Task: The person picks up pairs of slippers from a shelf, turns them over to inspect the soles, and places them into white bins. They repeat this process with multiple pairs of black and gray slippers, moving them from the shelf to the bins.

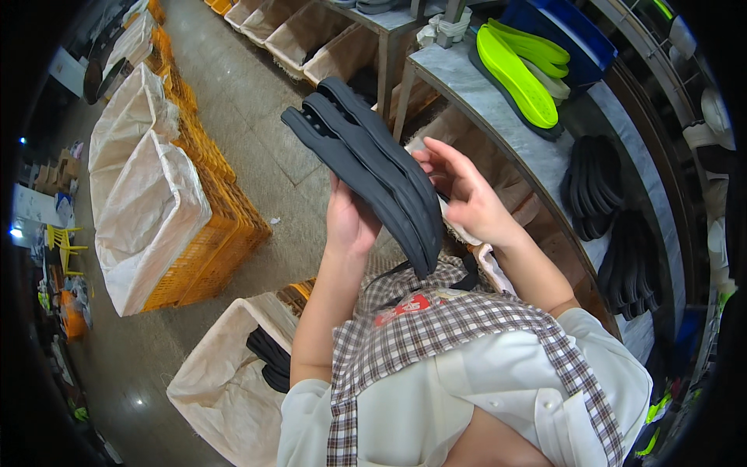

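A small stack of black shoe soles point(373, 175) is held up in front of my body, tilted with the toe ends toward me. My left hand point(350, 218) grips the stack from below and the left, its fingers mostly hidden beneath. Beside the stack's right edge is my right hand point(465, 193), its fingers loosely bent and apart. Those fingertips are at the edge of the soles; whether they touch cannot be told. More black soles point(270, 359) lie in a cloth-lined basket point(214, 373) at my lower left.
To the left stand orange crates point(206, 249) with pale cloth liners. A curved grey worktable point(498, 101) runs along the right, carrying bright green soles point(517, 78), a blue bin point(576, 39) and bundles of black soles point(593, 187). Lined bins point(299, 39) stand at the back.
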Action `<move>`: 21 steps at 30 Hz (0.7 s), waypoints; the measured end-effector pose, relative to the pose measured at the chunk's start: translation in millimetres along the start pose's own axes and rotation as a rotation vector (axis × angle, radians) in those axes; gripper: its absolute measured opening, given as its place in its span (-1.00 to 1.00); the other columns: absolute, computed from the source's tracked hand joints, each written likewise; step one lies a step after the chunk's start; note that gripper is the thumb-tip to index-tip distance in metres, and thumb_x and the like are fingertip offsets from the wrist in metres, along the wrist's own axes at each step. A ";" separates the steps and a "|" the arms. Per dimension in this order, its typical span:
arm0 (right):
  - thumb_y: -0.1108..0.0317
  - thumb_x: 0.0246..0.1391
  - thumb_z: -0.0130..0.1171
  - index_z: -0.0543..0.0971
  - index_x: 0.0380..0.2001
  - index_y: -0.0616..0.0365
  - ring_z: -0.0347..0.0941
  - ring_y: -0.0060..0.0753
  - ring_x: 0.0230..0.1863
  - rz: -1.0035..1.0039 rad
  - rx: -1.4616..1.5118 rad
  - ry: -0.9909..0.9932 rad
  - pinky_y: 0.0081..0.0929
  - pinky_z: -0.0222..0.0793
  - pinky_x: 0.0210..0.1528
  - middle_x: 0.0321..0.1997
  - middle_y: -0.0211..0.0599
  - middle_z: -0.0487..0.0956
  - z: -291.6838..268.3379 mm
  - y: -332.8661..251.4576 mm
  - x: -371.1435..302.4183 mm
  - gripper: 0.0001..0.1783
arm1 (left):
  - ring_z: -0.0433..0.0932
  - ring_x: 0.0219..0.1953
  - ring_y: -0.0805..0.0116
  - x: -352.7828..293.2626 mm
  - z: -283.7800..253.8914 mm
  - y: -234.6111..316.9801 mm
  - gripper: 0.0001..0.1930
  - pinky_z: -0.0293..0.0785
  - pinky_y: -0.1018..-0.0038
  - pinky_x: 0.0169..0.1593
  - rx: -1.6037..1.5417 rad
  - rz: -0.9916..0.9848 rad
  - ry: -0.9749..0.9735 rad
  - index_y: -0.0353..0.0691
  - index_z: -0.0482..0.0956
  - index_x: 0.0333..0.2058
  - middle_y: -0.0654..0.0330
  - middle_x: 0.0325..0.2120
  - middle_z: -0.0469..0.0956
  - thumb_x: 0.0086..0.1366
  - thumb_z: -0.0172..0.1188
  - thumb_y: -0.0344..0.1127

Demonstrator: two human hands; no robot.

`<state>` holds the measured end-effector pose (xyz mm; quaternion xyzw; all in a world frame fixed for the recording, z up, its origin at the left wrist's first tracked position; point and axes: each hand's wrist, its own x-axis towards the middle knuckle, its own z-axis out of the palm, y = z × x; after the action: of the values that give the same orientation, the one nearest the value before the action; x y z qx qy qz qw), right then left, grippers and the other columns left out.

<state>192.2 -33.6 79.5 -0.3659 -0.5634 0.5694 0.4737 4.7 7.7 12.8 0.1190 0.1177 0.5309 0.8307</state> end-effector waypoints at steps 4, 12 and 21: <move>0.33 0.03 0.26 0.13 0.28 0.16 0.17 -0.45 0.20 0.042 0.114 -0.006 -0.46 0.12 0.21 0.23 -0.26 0.25 -0.6 1.1 5.7 -0.21 | 0.34 0.12 0.21 -3.4 2.0 -5.7 -0.53 0.33 0.25 0.16 0.173 0.101 0.024 -0.07 0.16 0.19 0.15 0.12 0.28 0.34 0.02 -0.28; 0.40 -0.15 0.39 0.11 0.28 0.26 0.18 -0.35 0.19 0.069 -0.114 -0.041 -0.38 0.08 0.25 0.23 -0.27 0.21 -2.6 5.2 -3.2 -0.06 | 0.34 0.12 0.29 -10.7 -11.5 -7.7 -0.47 0.31 0.32 0.17 0.409 0.228 -0.143 -0.08 0.19 0.18 0.21 0.10 0.32 0.26 0.11 -0.47; 0.61 -0.15 0.16 0.24 0.15 0.14 0.26 -0.08 0.18 -0.541 -0.774 0.022 -0.25 0.15 0.23 0.23 -0.15 0.31 -8.3 10.1 9.1 -0.29 | 0.28 0.16 0.27 1.2 -9.3 0.5 -0.30 0.24 0.34 0.23 0.696 0.260 0.058 -0.04 -0.15 0.29 0.10 0.22 0.10 0.29 0.06 -0.34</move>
<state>196.1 -21.6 69.8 -0.3617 -0.8044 0.1695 0.4398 1.7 9.7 4.1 0.3934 0.2984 0.5634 0.6624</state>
